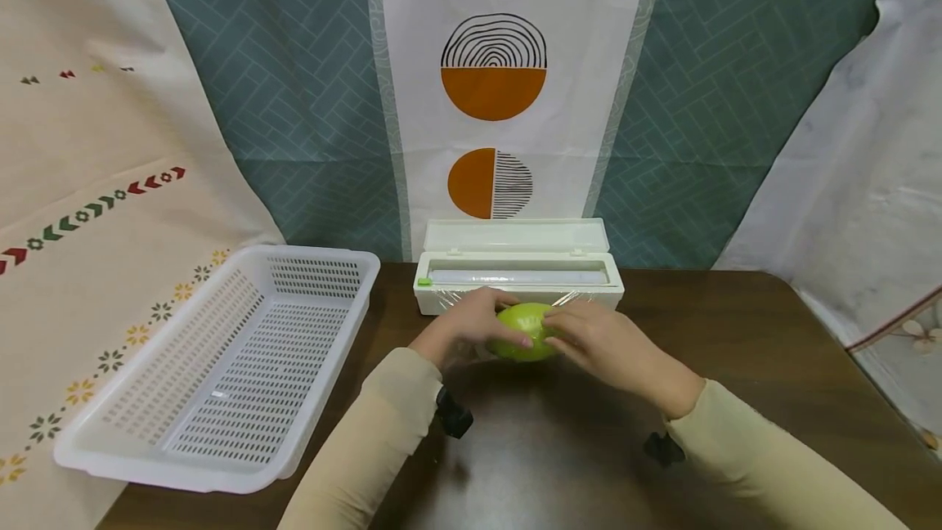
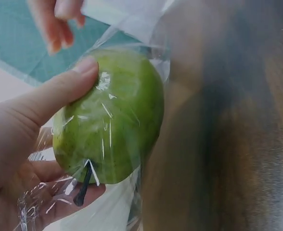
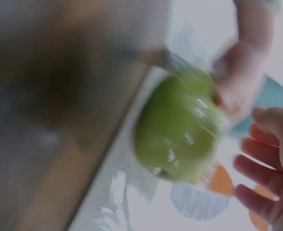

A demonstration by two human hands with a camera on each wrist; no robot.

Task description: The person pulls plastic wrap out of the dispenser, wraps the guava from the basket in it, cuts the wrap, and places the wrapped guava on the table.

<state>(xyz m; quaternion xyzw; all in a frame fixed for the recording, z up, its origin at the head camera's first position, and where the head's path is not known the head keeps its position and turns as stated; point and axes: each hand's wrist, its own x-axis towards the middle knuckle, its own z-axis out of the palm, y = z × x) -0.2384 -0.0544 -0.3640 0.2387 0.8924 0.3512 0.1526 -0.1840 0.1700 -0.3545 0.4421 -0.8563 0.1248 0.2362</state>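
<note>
A green pear (image 1: 526, 332) with a dark stem (image 2: 83, 185) has clear cling film (image 2: 132, 207) drawn tightly over its skin. My left hand (image 1: 471, 324) grips the pear, its thumb (image 2: 81, 72) along one side and its fingers under the other. Film bunches loosely over those lower fingers. My right hand (image 1: 611, 346) is on the pear's right side; in the right wrist view its fingers (image 3: 262, 178) are spread and loosely bent, apart from the pear. Just behind, a white cling film dispenser (image 1: 518, 301) stands with its lid (image 1: 515, 235) up and film stretching from its front.
At the left, a white perforated plastic basket (image 1: 287, 448) sits on the dark wooden table (image 1: 736, 325). A patterned cloth (image 1: 294, 88) hangs right behind the dispenser. Light cloths (image 1: 868, 186) flank both sides.
</note>
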